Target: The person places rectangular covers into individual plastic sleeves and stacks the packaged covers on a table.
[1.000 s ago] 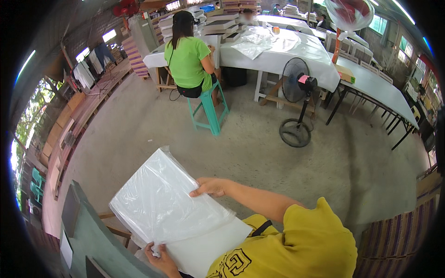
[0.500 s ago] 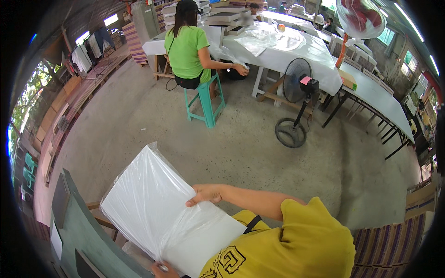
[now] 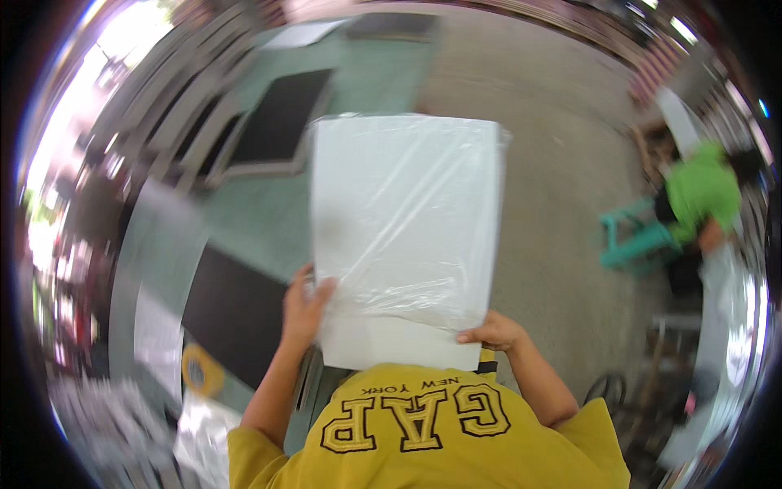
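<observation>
In front of my body I hold a flat white rectangular board, its long sides running away from me. A clear plastic bag covers most of it, wrinkled and shiny, while the near end is bare. My left hand grips the board's left edge near the bag's mouth, thumb on top. At the right edge, my right hand pinches the near corner area where the bag ends, with its thumb on the upper face. The fingers under the board are hidden.
A grey-green table stands to the left, bearing dark framed panels, a dark sheet, a yellow tape roll and clear plastic. At the right a person in green sits on a teal stool. Concrete floor lies between.
The view has swung left toward the table. The board, tilted leftward before, is now straight ahead of me. My right hand has shifted to the near right edge, and the bag covers more of the board.
</observation>
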Action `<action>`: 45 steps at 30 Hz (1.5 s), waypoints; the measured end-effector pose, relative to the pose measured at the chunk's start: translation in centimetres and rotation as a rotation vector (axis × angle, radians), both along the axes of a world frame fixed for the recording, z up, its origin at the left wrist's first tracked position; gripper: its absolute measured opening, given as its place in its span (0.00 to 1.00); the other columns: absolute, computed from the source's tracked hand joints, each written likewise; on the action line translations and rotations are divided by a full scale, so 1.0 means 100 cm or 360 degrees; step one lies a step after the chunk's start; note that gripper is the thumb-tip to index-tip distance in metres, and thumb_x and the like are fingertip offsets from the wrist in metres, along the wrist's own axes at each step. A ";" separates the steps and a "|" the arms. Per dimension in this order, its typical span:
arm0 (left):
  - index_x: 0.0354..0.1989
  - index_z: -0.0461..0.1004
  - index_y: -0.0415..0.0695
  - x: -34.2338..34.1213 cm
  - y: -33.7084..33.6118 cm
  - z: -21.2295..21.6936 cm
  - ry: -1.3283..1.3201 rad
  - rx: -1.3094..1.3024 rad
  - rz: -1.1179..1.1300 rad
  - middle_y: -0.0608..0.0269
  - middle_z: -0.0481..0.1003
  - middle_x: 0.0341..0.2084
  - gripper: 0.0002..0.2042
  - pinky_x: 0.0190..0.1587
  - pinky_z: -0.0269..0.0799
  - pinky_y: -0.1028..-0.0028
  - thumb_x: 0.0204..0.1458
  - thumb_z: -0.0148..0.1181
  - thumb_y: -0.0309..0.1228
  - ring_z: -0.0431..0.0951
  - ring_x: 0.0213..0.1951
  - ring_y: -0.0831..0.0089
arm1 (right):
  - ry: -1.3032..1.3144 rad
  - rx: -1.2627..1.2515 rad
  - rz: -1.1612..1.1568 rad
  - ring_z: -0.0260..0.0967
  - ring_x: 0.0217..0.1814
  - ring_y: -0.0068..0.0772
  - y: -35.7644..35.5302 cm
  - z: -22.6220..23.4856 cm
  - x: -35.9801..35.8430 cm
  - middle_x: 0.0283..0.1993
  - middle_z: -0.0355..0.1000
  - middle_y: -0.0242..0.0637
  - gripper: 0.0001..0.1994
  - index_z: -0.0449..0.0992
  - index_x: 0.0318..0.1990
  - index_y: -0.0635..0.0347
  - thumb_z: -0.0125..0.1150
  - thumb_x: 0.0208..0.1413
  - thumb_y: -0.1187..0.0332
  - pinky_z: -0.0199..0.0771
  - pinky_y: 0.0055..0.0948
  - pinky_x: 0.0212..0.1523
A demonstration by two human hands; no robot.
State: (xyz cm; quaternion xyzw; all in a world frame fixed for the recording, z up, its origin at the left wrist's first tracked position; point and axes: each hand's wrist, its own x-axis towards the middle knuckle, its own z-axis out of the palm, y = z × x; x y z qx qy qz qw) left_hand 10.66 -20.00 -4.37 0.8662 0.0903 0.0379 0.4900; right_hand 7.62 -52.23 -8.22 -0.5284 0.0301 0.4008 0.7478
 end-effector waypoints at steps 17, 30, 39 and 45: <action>0.36 0.66 0.36 -0.199 0.098 -0.024 -0.0200 -0.0338 0.1488 0.64 0.70 0.22 0.15 0.28 0.65 0.76 0.45 0.58 0.34 0.67 0.24 0.80 | -0.2331 -0.0074 0.1371 0.62 0.43 0.38 0.330 0.031 0.075 0.40 0.64 0.42 0.15 0.65 0.40 0.61 0.57 0.45 0.67 0.63 0.32 0.42; 0.45 0.65 0.42 -0.110 0.089 0.002 0.0388 0.1065 0.1211 0.54 0.65 0.25 0.22 0.29 0.68 0.69 0.38 0.57 0.32 0.68 0.31 0.63 | -0.2491 0.0254 0.1726 0.63 0.24 0.35 0.374 0.056 0.081 0.29 0.65 0.39 0.11 0.65 0.36 0.63 0.53 0.42 0.76 0.63 0.31 0.26; 0.42 0.66 0.41 -0.200 0.041 -0.036 0.0445 0.0740 0.1595 0.52 0.68 0.30 0.20 0.29 0.68 0.64 0.34 0.49 0.18 0.70 0.29 0.53 | -0.2417 -0.0700 0.1403 0.62 0.28 0.42 0.298 0.022 0.165 0.29 0.63 0.43 0.20 0.64 0.41 0.60 0.48 0.35 0.85 0.63 0.33 0.29; 0.39 0.68 0.42 -0.224 -0.008 -0.034 0.0136 0.0524 0.1711 0.54 0.68 0.26 0.15 0.26 0.67 0.67 0.38 0.49 0.19 0.71 0.26 0.57 | -0.1754 -0.0856 0.1671 0.65 0.28 0.34 0.229 0.034 0.133 0.23 0.64 0.40 0.18 0.63 0.41 0.63 0.48 0.37 0.83 0.65 0.28 0.28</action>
